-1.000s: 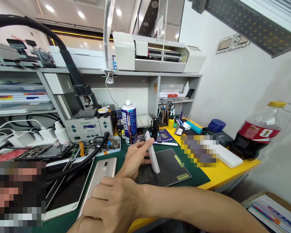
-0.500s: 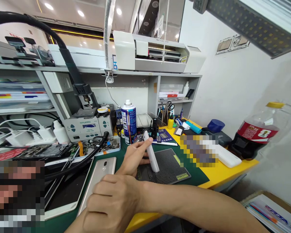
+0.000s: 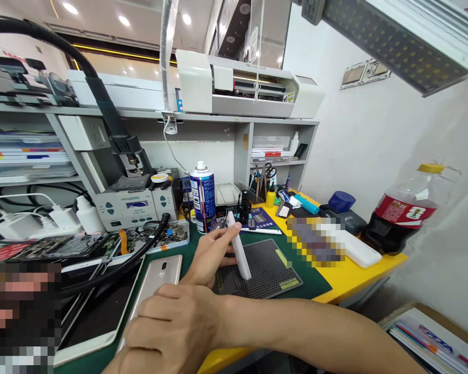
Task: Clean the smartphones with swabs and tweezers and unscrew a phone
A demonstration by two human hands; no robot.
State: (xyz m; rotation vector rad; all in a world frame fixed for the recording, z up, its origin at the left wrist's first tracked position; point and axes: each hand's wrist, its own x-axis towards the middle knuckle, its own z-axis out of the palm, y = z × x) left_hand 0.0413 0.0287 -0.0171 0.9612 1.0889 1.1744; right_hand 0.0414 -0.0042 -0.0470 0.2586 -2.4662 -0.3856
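My left hand (image 3: 210, 255) grips the upper end of a slim white device (image 3: 239, 252), thumb on its top edge. The device stands tilted on its narrow side, its lower end over a dark perforated mat (image 3: 271, 267). Across the lower middle, my right hand (image 3: 171, 327) lies over my left forearm with its fingers curled round it; the fingertips are hidden. Beneath and beside the right hand is a gold phone (image 3: 161, 272), back up, partly covered. To its left rests a white-framed tablet (image 3: 97, 337).
Behind the hands stand a blue spray can (image 3: 203, 200), a tray of small parts (image 3: 175, 236) and a grey control unit (image 3: 128, 208). A black hose (image 3: 136, 257) crosses the left side. At right are a white box-like item (image 3: 361, 249) and a cola bottle (image 3: 401, 208).
The whole view has shifted slightly, with the scene sliding left. My right hand sits a little lower and farther left in view. The white device remains in my left hand.
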